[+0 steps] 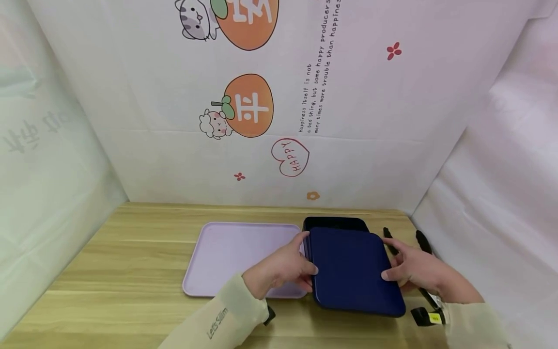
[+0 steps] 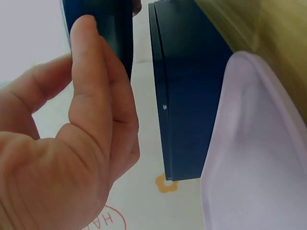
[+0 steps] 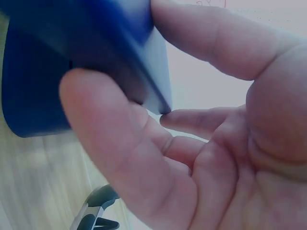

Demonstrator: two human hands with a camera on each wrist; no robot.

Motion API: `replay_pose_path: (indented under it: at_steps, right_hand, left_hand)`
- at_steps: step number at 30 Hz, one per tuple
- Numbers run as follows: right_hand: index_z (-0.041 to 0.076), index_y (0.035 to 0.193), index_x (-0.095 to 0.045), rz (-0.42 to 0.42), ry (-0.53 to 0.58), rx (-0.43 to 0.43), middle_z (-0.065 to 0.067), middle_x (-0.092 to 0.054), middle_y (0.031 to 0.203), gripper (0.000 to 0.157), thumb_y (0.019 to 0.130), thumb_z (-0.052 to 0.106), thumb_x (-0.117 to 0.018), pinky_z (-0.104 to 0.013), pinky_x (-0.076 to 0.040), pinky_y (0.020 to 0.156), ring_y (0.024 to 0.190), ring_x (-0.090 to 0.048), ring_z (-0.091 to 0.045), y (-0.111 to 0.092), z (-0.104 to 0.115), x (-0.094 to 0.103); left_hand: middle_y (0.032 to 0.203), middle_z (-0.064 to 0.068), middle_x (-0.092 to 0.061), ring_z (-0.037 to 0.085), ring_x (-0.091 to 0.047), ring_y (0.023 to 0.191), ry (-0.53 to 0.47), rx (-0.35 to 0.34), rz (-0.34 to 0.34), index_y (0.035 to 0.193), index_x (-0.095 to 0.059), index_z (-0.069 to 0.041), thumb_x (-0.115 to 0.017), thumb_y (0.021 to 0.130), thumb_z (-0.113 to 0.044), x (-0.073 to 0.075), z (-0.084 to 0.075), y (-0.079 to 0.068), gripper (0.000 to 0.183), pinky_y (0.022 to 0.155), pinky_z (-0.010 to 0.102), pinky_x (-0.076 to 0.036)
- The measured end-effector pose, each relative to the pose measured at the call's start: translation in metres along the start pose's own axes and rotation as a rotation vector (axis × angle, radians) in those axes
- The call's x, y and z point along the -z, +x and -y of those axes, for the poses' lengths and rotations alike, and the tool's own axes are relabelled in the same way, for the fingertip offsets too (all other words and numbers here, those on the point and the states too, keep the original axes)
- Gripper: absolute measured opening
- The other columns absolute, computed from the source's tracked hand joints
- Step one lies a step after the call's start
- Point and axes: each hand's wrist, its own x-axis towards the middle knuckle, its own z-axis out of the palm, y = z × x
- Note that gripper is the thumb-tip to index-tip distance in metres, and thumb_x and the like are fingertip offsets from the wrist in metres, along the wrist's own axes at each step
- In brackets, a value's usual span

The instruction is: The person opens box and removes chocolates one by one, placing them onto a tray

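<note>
A dark blue square lid [image 1: 353,271] is held up, tilted, between the two hands. The left hand [image 1: 287,266] pinches its left edge, thumb on the top face. On the opposite edge the right hand [image 1: 420,272] grips it the same way, fingers beneath. Behind and partly under the lid stands a dark blue box [image 1: 335,223]; its interior is mostly hidden. In the left wrist view, the lid [image 2: 117,28] is apart from the box's side wall [image 2: 187,96]. The right wrist view has the lid [image 3: 110,43] blurred close to the camera.
A lavender tray [image 1: 235,252] lies flat on the wooden table [image 1: 113,271], just left of the box. Black-tipped tongs [image 1: 424,241] lie at the right, partly behind the right hand. White printed cloth [image 1: 370,121] hangs at the back and sides.
</note>
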Motion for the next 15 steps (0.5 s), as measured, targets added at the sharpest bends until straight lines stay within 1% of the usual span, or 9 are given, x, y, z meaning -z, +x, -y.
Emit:
replay_pose_path:
  at_steps: [3,6,12,15]
  right_hand:
    - [0.007,0.159,-0.003,0.013,0.003,0.005,-0.021,-0.055,0.102,0.108,0.085,0.017,-0.080,-0.050,-0.057,0.067,0.081,-0.062,-0.036,-0.004,-0.001,0.000]
    - [0.006,0.159,-0.005,0.021,0.006,0.007,-0.021,-0.053,0.100,0.105,0.086,0.016,-0.079,-0.051,-0.057,0.065,0.079,-0.061,-0.036,-0.007,-0.002,-0.001]
    - [0.005,0.157,-0.007,0.013,0.015,-0.010,-0.022,-0.054,0.103,0.101,0.087,0.016,-0.078,-0.053,-0.058,0.064,0.083,-0.063,-0.037,-0.013,-0.006,-0.004]
    - [0.003,0.156,-0.007,0.025,0.026,-0.009,-0.023,-0.055,0.104,0.099,0.088,0.017,-0.078,-0.054,-0.058,0.063,0.086,-0.064,-0.037,-0.015,-0.008,-0.006]
  left_hand:
    - [0.093,0.025,-0.062,0.027,-0.063,0.051,-0.025,0.005,-0.004,0.159,-0.011,-0.027,-0.063,0.090,0.006,-0.002,0.001,-0.004,0.093,0.061,0.050,-0.060]
    - [0.093,0.027,-0.062,0.027,-0.063,0.049,-0.035,0.014,-0.012,0.157,-0.014,-0.027,-0.063,0.091,0.005,-0.005,0.002,-0.008,0.088,0.057,0.048,-0.060]
    - [0.093,0.023,-0.061,0.027,-0.063,0.049,-0.028,0.020,-0.007,0.158,-0.012,-0.026,-0.065,0.089,0.010,-0.013,0.006,-0.013,0.094,0.048,0.039,-0.058]
    - [0.091,0.024,-0.062,0.027,-0.062,0.048,-0.029,0.020,-0.010,0.159,-0.010,-0.025,-0.066,0.087,0.012,-0.018,0.010,-0.015,0.099,0.046,0.038,-0.057]
